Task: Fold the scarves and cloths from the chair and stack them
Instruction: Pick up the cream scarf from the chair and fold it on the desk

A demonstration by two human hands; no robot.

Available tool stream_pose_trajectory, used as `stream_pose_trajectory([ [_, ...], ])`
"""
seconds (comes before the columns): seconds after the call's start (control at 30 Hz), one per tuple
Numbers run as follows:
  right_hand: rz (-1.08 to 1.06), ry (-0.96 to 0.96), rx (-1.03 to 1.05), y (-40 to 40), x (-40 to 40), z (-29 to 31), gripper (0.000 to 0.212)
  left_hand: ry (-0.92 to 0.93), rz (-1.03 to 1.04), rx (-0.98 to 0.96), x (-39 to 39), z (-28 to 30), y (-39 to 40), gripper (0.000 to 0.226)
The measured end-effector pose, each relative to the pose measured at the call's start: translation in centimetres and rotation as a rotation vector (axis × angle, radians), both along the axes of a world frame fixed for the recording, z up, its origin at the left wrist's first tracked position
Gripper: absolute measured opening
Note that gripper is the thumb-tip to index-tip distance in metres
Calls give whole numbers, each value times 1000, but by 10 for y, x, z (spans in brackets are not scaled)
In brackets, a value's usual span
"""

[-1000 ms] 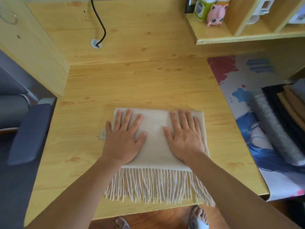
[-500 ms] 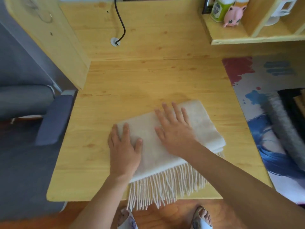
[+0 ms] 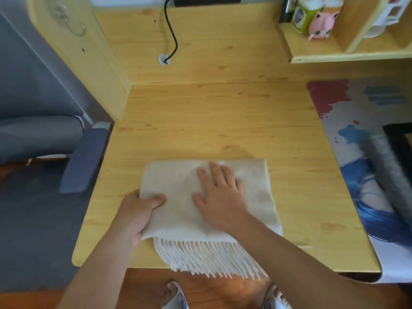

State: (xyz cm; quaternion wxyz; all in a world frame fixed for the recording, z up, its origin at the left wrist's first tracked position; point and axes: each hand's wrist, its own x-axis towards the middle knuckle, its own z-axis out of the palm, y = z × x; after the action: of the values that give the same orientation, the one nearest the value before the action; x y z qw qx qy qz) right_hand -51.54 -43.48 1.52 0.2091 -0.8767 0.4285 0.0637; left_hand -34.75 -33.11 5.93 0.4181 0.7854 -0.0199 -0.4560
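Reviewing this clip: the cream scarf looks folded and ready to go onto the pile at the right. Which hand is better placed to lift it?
Probably the left hand: it already grips the cream scarf at its left edge, thumb on top. The right hand only presses flat on it.

Bare worktop [image 3: 223,121] lies open from the folded cream scarf [image 3: 178,197] to the far wall, giving a hand clear passage. At left, a chair armrest [image 3: 83,159] and a wooden side panel [image 3: 89,63] hem the edge. At right, folded scarves [image 3: 388,170] block the printed mat [image 3: 347,130], and a shelf [image 3: 347,56] overhangs the far right corner.
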Motion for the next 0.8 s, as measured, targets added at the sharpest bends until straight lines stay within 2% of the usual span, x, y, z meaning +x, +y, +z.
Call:
stream_pose_trajectory([
  [0.13,249,79,-166,-7,-13,-5,72,-219,-254,-23,30,25,-7,24],
  [0.3,85,54,-169,16,0,-15,71,-617,-690,-63,-9,55,-31,31],
  [0.33,77,67,-170,18,3,-17,71,-673,-754,-67,-25,56,-33,36],
  [0.4,105,42,-161,16,7,-12,75,-718,-870,-70,-59,51,-32,61],
  [0.43,95,-63,-80,10,4,-8,75,-735,-914,-74,-72,45,-29,68],
  [0.53,-210,-680,376,-21,-26,13,41,-823,-883,-93,-86,33,-24,71],
  [0.6,-446,-817,647,-35,-58,16,29,-906,-849,-66,-92,28,-25,73],
  [0.63,-499,-824,811,-39,-68,15,32,-958,-850,-49,-101,27,-26,73],
  [0.73,-562,-876,1264,-47,-81,16,74,-1108,-936,-33,-150,10,-25,78],
  [0.8,-585,-945,1473,-56,-81,23,83,-1133,-980,-5,-175,-15,-21,88],
])
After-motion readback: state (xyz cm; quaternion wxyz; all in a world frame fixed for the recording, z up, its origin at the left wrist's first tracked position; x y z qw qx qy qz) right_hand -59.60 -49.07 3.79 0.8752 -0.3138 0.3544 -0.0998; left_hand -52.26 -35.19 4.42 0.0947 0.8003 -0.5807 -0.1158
